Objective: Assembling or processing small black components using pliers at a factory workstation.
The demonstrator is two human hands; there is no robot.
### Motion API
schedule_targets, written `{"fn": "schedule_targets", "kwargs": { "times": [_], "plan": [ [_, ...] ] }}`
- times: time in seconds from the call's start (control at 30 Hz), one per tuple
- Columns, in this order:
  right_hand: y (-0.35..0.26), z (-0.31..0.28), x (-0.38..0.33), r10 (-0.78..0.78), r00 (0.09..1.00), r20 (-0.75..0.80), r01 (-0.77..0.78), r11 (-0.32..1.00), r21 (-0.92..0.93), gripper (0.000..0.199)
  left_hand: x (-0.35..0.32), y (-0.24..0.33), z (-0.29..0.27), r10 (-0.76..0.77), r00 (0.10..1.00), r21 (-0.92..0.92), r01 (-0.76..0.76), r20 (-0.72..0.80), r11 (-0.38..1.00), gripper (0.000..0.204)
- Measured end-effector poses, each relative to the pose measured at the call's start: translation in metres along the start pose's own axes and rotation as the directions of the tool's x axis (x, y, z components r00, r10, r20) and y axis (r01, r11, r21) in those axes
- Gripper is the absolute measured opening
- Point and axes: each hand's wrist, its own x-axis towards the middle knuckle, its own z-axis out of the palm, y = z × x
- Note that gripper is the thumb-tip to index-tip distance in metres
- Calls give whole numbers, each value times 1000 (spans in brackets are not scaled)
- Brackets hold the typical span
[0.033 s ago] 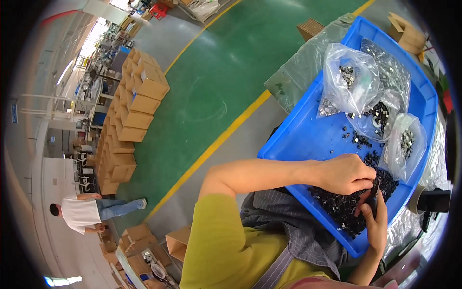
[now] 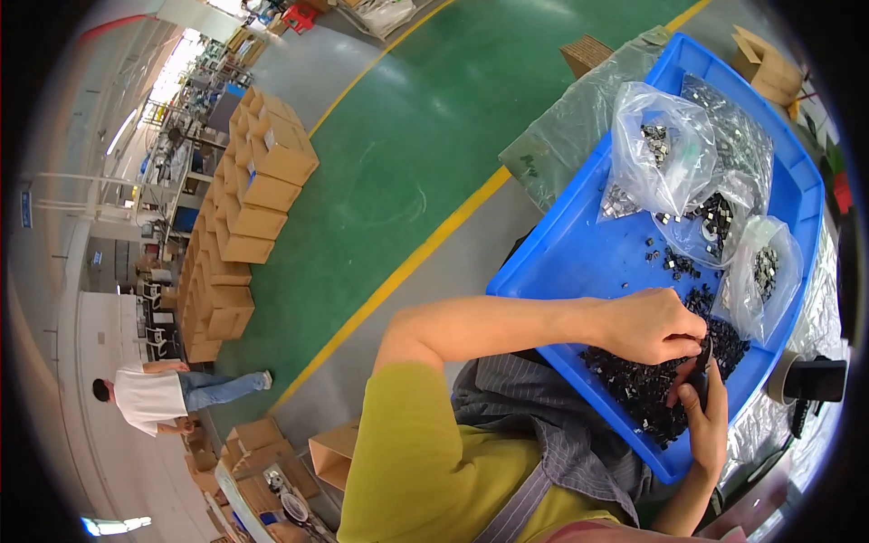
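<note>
A blue plastic tray (image 2: 579, 262) lies in front of me with a heap of small black parts (image 2: 638, 385) at its near end. My left hand (image 2: 647, 326) reaches across from the left, its fingers curled and pinched at a small black part (image 2: 702, 356) above the heap. From below, my right hand (image 2: 704, 412) comes up and grips the same dark piece with its fingertips. The two hands touch each other over the heap.
Three clear plastic bags (image 2: 665, 149) holding small dark and silvery parts lie at the tray's far end. A black tool (image 2: 813, 380) sits right of the tray. Stacked cardboard boxes (image 2: 249, 195) line the green floor, and a person in a white shirt (image 2: 149, 395) bends at the far left.
</note>
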Motion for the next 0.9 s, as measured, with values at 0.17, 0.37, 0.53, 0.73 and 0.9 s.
{"fn": "schedule_targets", "kwargs": {
  "times": [0.17, 0.37, 0.53, 0.73, 0.9],
  "plan": [
    [0, -4, -4, -18, 1000, 20, 19, 998, -55, 21, 2, 1, 1, 4, 999, -79, -1, 42, 997, 17],
    [-3, -12, -4, 29, 1000, 4, -28, 995, -96, 22, 8, 0, 15, 279, 953, 287, -235, -121, 929, 9],
    [-21, -19, 8, 26, 995, 94, -20, 997, -70, 21, 8, 17, 0, 254, 958, 516, -150, -136, 843, 10],
    [-8, -31, 6, 58, 997, 43, -60, 997, 43, 20, 17, 28, 4, 127, 973, 350, -53, -191, 935, 18],
    [-1, -34, 5, -10, 984, 176, 23, 997, -76, 26, 14, 20, 6, 26, 961, 175, 24, -276, 984, 26]
  ]
}}
